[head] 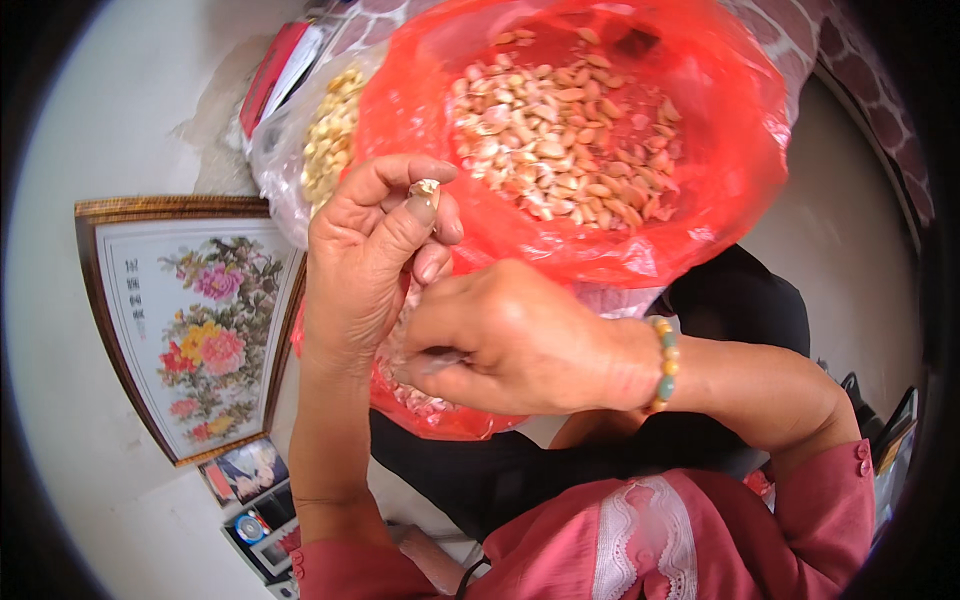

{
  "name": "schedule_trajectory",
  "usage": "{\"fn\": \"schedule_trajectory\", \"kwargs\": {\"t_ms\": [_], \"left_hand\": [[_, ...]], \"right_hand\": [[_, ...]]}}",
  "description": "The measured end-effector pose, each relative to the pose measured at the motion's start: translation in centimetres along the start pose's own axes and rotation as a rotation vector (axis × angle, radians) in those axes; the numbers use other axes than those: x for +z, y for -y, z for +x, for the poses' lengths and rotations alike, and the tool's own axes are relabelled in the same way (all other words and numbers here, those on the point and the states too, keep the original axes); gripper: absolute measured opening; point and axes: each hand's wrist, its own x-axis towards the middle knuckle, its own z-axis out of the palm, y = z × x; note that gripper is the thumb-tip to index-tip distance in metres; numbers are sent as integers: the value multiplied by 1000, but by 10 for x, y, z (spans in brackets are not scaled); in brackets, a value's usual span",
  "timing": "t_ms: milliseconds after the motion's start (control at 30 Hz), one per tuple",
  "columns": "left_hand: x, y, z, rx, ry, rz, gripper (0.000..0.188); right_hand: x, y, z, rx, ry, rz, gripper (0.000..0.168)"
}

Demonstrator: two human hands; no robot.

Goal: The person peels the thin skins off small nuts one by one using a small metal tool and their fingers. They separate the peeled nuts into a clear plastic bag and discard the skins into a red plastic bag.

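Between its thumb and fingers, my left hand (386, 225) pinches a garlic clove (426, 187) with pale, papery skin at its tip. My right hand (517, 337) is just below and to the right, its fingers curled and slightly blurred. Something pale shows by its fingertips, but whether it is held I cannot tell. Beyond both hands, a red plastic bag (720, 202) lies spread open around many unpeeled garlic cloves (555, 142). Peeled yellowish cloves (330, 131) fill a clear plastic bag (274, 165) to the left. Under my hands, another red bag (442, 427) contains garlic skins (420, 397), partly covered by my right hand.
A framed flower picture (202, 330) is at the left by the pale wall (67, 412). Beneath it are small boxed items (255, 517). A red folder or box (270, 75) rests behind the clear bag. My dark-trousered legs (457, 472) are below the bags.
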Motion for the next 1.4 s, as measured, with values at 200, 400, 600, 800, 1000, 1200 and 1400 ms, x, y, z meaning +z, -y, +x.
{"fn": "schedule_trajectory", "kwargs": {"t_ms": [200,400,600,800,1000,1200,1400], "left_hand": [[-35,-1,-47,143,-75,-40,20],[-13,-12,-102,300,-20,-119,8],[-31,-15,-113,455,588,-568,19],[-32,-29,-127,519,287,-464,16],[-45,-35,-124,617,435,-395,11],[-46,-36,-136,491,416,-561,9],[-61,-35,-113,689,639,-601,12]], "right_hand": [[-8,18,6,243,-32,80,9],[4,17,14,337,12,168,19],[38,0,24,323,-59,330,17],[59,-12,30,403,60,205,20],[71,-10,39,505,149,179,20],[69,-5,41,508,156,118,19],[69,-8,40,417,162,114,18]]}}
